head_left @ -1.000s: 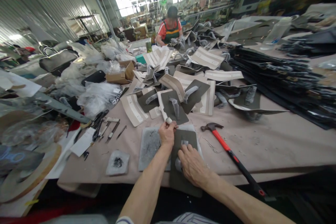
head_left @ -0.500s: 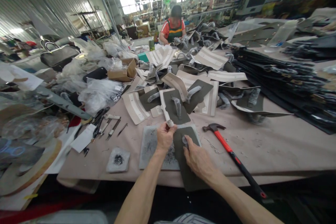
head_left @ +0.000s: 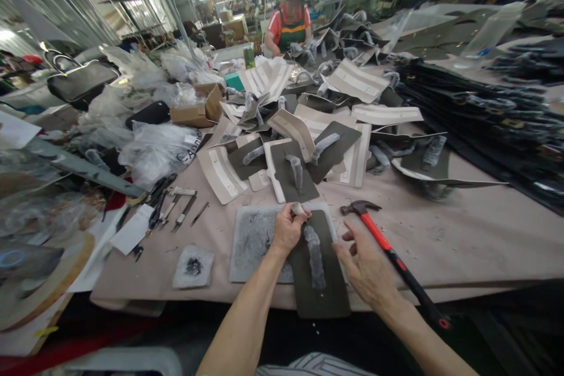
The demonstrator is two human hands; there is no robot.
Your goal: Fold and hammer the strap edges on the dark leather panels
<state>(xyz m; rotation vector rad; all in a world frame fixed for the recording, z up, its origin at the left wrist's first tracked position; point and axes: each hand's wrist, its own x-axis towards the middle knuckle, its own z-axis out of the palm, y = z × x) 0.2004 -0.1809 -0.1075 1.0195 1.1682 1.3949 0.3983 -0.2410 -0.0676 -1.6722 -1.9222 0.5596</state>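
Observation:
A dark olive panel (head_left: 321, 299) lies at the table's near edge, with a plastic-wrapped handle (head_left: 315, 255) running down its middle. My left hand (head_left: 287, 229) is closed round a small pale cylindrical tool (head_left: 298, 208), set at the panel's top left corner beside the handle's upper end. To the right of the panel, my right hand (head_left: 368, 264) hovers with fingers apart, holding nothing, close to a red-and-black hammer (head_left: 388, 249). Part of the panel rests on a scuffed grey metal plate (head_left: 255, 241).
Several similar panels with wrapped handles (head_left: 293, 173) are piled beyond. Scissors and small tools (head_left: 171, 211) lie left, beside a small pad with dark bits (head_left: 192, 266). Black stacked pieces (head_left: 489, 123) fill the right. A person in red and green (head_left: 288, 20) works at the far end.
My right hand lifted off the panel and moved right toward the hammer, uncovering the wrapped handle. The left hand lowered its tool onto the panel's top.

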